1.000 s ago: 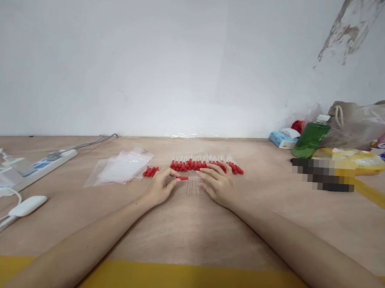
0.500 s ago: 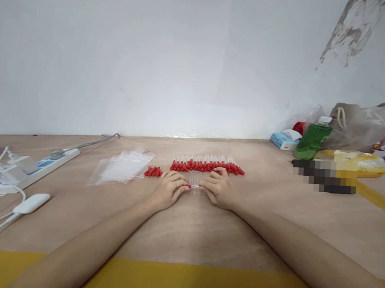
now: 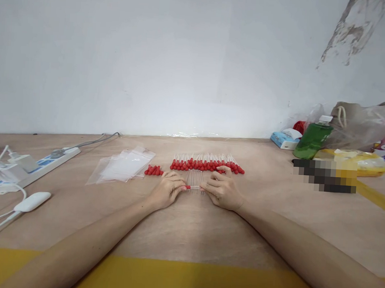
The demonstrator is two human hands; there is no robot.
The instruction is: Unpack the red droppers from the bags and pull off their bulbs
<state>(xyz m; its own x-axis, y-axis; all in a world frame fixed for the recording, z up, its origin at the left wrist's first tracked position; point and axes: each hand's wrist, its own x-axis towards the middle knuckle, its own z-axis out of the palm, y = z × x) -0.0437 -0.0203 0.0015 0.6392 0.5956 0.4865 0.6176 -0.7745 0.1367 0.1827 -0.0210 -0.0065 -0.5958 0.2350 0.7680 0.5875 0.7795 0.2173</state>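
Between the fingertips of my left hand, a red rubber bulb points to the right. My right hand pinches a thin clear glass tube, which lies level and meets the bulb's end; how far it sits inside cannot be made out. Several loose glass tubes lie side by side on the table behind the pinched one. Left of them, next to my left hand, is a small heap of red bulbs. Beyond both hands stretches a row of droppers, red bulbs towards me.
Clear plastic bags lie in a loose stack at left. A power strip with plugs and a white cabled device are further left. On the right stand a green bottle, a tissue pack and a yellow packet.
More of the red bulb now shows beyond my left fingertips, against the glass tube. Both hands have barely shifted, and the other things lie as before.
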